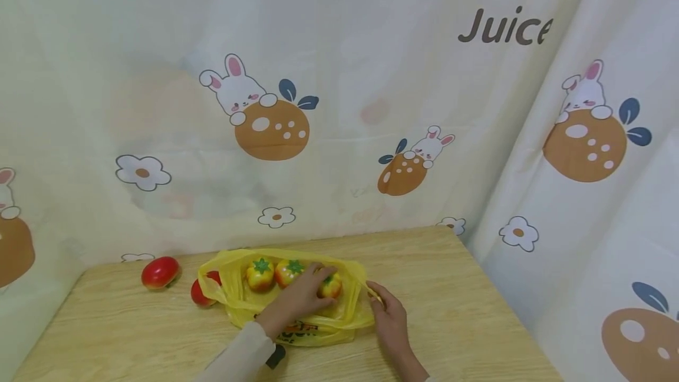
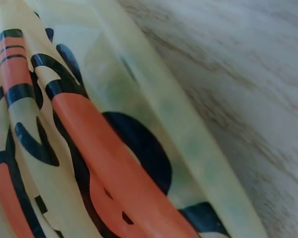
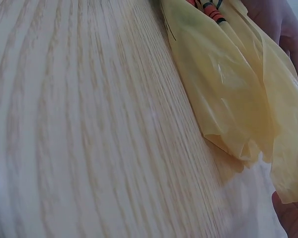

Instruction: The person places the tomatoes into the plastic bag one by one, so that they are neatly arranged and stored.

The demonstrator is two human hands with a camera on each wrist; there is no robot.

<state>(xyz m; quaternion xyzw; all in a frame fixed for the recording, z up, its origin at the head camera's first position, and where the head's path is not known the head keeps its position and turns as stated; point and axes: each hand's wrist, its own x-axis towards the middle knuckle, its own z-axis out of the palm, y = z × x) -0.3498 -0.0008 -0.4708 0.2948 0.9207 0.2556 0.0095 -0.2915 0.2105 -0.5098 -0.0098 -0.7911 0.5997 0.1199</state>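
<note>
The rightmost yellow-red fruit (image 1: 332, 287) sits inside the yellow bag (image 1: 339, 335), gripped by the left hand (image 1: 301, 295). The right hand (image 1: 391, 318) pinches the bag's right rim. A red fruit (image 1: 160, 273) lies left of the bag, on the table (image 1: 435, 287).

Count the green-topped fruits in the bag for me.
3 in the head view, in a row inside the yellow bag: the left fruit, the middle fruit and the right fruit, gripped by the left hand. The bag or hand may hide more.
</note>
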